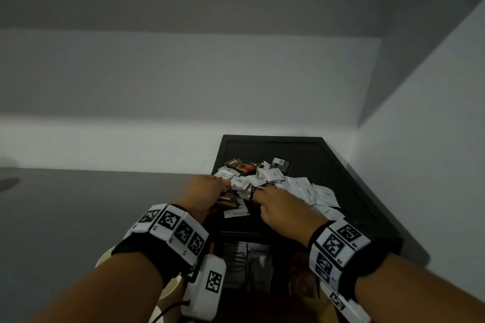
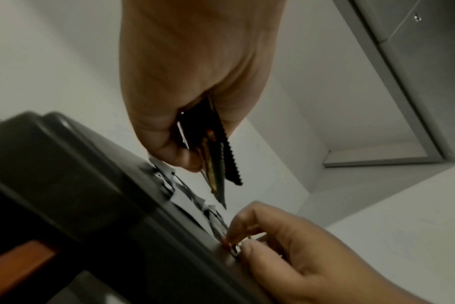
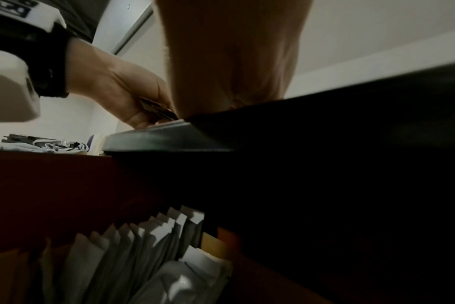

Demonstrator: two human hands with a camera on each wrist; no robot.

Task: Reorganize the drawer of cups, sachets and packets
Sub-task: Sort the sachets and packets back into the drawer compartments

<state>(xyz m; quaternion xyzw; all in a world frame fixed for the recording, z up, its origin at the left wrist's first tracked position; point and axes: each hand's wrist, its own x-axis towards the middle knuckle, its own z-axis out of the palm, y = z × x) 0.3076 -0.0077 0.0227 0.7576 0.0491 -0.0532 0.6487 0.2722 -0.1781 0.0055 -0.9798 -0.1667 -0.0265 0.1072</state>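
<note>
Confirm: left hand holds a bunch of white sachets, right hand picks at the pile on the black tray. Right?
Wrong on colour: the left hand grips dark packets, not white sachets, as the left wrist view shows. The right hand does pick at the pile on the black tray.

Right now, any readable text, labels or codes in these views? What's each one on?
"SU…": partial pale lettering on a dark packet by the right hand; the rest is hidden.
White sachets on the black tray: small dark print, too blurred to read.
Wristbands: square black-and-white marker codes, no words.
Dark packets the left hand holds: no legible print.
</note>
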